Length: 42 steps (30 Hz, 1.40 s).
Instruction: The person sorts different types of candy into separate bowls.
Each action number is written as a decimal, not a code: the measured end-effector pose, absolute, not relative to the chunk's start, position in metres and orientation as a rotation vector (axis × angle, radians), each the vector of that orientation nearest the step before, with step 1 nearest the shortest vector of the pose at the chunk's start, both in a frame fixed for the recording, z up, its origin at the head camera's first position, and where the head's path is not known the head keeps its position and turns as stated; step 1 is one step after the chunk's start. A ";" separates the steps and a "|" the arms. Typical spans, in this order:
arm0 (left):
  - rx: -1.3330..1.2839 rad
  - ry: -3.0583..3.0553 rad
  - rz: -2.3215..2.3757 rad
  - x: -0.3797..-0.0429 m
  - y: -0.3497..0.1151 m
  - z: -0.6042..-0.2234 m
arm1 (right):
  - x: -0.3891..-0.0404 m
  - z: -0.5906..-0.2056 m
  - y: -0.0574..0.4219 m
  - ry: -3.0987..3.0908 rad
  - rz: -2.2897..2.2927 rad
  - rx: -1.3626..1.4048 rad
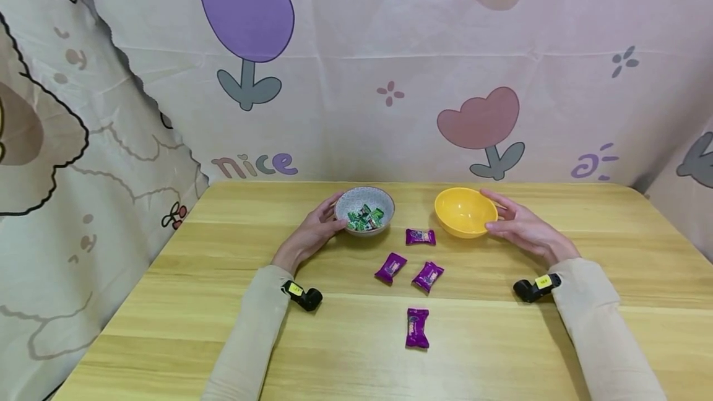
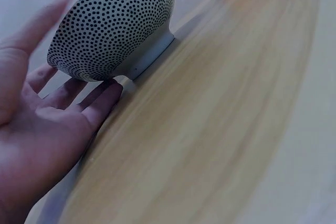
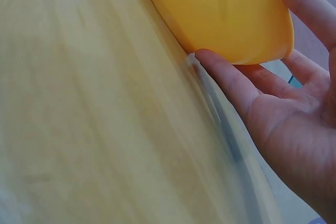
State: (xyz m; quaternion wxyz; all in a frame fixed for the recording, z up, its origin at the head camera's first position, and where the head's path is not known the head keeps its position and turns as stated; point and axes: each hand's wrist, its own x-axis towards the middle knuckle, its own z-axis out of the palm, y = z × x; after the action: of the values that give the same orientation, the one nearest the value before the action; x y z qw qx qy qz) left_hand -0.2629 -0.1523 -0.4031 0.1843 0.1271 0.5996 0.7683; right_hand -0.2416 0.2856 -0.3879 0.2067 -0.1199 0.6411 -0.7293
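In the head view, my left hand (image 1: 312, 234) holds the side of a patterned bowl (image 1: 364, 192), thumb at the near side and fingers reaching round behind. Black dots cover its outside (image 2: 118, 27) in the left wrist view. Several green-wrapped candies (image 1: 366, 218) lie inside. To the right, a yellow bowl (image 1: 466, 209) has nothing in it. My right hand (image 1: 526, 231) holds its right side between thumb and fingers. In the right wrist view, fingertips (image 3: 207, 59) lie against the lower wall of the yellow bowl (image 3: 226, 14). Both bowls stand on the table.
Several purple-wrapped candies lie on the wooden table (image 1: 345, 351): one between the bowls (image 1: 420, 237), two nearer me, left (image 1: 391, 268) and right (image 1: 428, 276), and one closest (image 1: 417, 328). A printed cloth (image 1: 345, 122) hangs behind the table's far edge.
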 end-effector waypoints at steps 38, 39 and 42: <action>0.729 2.154 1.396 -0.132 -0.071 -0.363 | -0.242 -0.381 0.283 1.845 -2.001 -0.279; 0.710 2.154 1.391 -0.130 -0.068 -0.366 | -0.242 -0.381 0.284 1.848 -2.001 -0.279; 0.656 2.109 1.431 -0.127 -0.065 -0.377 | -0.240 -0.385 0.284 1.855 -1.993 -0.288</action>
State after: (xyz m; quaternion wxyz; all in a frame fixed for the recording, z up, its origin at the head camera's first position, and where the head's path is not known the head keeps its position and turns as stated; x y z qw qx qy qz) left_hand -0.1268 -0.0648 -0.3771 0.2520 0.2412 0.7755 0.5263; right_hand -0.2397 0.2844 -0.3848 0.2005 -0.1030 0.6636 -0.7133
